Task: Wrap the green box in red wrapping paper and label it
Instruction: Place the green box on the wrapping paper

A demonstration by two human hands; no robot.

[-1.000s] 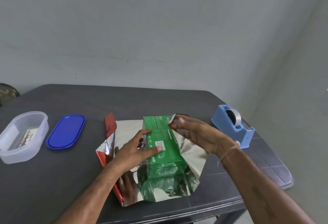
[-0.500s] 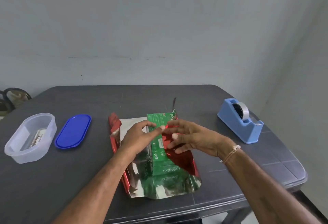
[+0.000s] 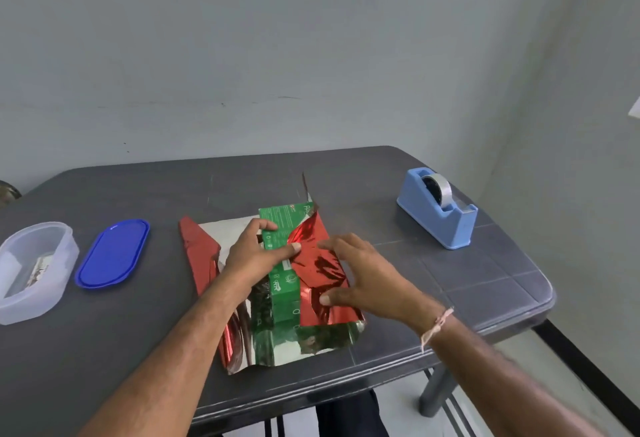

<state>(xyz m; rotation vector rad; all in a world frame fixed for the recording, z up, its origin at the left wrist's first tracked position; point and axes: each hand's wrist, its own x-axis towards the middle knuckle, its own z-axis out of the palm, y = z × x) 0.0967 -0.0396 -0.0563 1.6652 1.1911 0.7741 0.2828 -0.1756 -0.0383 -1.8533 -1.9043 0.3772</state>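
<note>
The green box (image 3: 281, 220) lies lengthwise on a sheet of wrapping paper (image 3: 313, 263), red outside and silver inside, at the middle of the table. The sheet's right flap is folded over the right half of the box's top. My left hand (image 3: 254, 256) holds the box from its left side, with the thumb pinning the flap's edge on top and the index finger curled at the left edge. Fingers spread, my right hand (image 3: 367, 281) presses the red flap flat against the box. The sheet's left part (image 3: 199, 249) lies loose on the table.
A blue tape dispenser (image 3: 438, 210) with a roll stands at the right of the dark grey table (image 3: 450, 281). A blue oval lid (image 3: 112, 253) and a clear plastic container (image 3: 34, 270) with a printed slip inside lie at the left. The table's front edge is close below the paper.
My right hand pulled the right flap up and over the box, then flattened on it. My left hand shifted from lying flat on the box to pinning the flap's edge with its thumb.
</note>
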